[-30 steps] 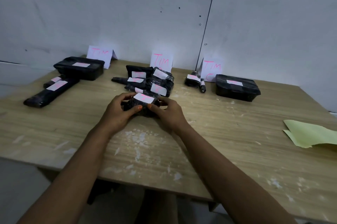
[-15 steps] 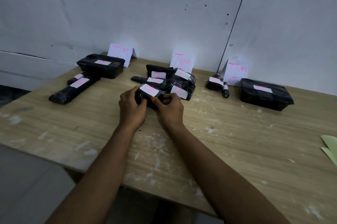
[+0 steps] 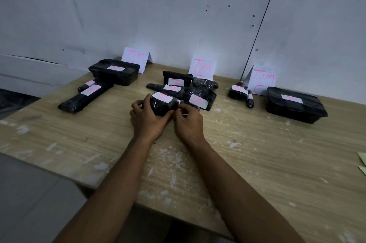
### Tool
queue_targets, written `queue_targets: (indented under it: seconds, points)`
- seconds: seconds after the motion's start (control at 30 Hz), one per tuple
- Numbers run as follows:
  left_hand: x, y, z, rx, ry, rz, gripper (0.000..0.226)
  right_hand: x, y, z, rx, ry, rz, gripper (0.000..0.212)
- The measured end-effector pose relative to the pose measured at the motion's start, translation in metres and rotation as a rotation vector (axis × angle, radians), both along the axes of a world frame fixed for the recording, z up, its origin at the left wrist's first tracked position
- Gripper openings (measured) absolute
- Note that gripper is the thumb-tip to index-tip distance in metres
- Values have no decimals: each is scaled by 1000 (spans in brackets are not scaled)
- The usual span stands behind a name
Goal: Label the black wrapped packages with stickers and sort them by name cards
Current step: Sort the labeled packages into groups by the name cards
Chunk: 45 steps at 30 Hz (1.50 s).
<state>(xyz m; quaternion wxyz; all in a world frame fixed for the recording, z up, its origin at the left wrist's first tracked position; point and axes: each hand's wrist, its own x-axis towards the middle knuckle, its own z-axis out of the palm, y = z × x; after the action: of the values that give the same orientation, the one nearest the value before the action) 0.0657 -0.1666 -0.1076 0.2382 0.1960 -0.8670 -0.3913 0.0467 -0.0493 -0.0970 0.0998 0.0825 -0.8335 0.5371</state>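
Observation:
A small black wrapped package (image 3: 161, 105) with a white sticker on top sits at the front of the middle pile. My left hand (image 3: 145, 118) grips its left side. My right hand (image 3: 188, 121) pinches its right end. Behind it lie several more labelled black packages (image 3: 198, 98) under the middle name card (image 3: 202, 66). The left name card (image 3: 135, 59) stands behind a black box (image 3: 114, 71) and a long package (image 3: 85, 95). The right name card (image 3: 261, 79) stands by a small package (image 3: 237, 91) and a black box (image 3: 295, 104).
The wooden table (image 3: 257, 153) is flecked with white scraps and meets a grey wall at the back. A pale green sheet (image 3: 362, 163) pokes in at the right edge. The table's front edge drops off to the floor at the left.
The package and both hands have moved a little farther back, up against the middle pile. The view has shifted left, so the green sheet is nearly out of sight.

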Motion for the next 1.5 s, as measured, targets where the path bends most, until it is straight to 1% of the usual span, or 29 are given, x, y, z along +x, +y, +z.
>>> queue_targets:
  seconds: [0.1, 0.2, 0.27, 0.43, 0.8, 0.93, 1.13, 1.27, 1.37, 1.43, 1.5]
  points:
    - [0, 0, 0, -6, -2, 6, 90, 1, 4, -4, 97, 62, -72, 29]
    - [-2, 0, -1, -8, 0, 17, 92, -2, 17, -2, 240, 32, -128, 35]
    - [-3, 0, -1, 4, -2, 16, 92, -5, 25, -2, 283, 5, -158, 37]
    - [-5, 0, -3, 17, 23, 32, 85, -14, 29, -1, 315, -40, -199, 40]
    - [-8, 1, -5, -26, -17, 77, 83, -20, 30, -3, 366, -27, -280, 27]
    - [-10, 0, -5, -78, -52, 89, 84, -20, 39, -5, 317, -29, -289, 26]
    - [-9, 4, -3, -94, -59, 78, 85, -21, 45, -9, 241, -39, -276, 27]
    - [-10, 3, -3, -110, -74, 88, 85, -21, 45, -12, 191, -7, -253, 27]
    - [-10, 6, -3, -98, -89, 73, 89, -23, 46, -14, 135, 17, -258, 27]
    - [-7, 10, -2, -107, -60, 80, 91, -25, 46, -14, 76, 25, -281, 25]
    - [-4, 17, -2, -163, 26, 98, 87, -24, 45, -11, -31, 47, -323, 16]
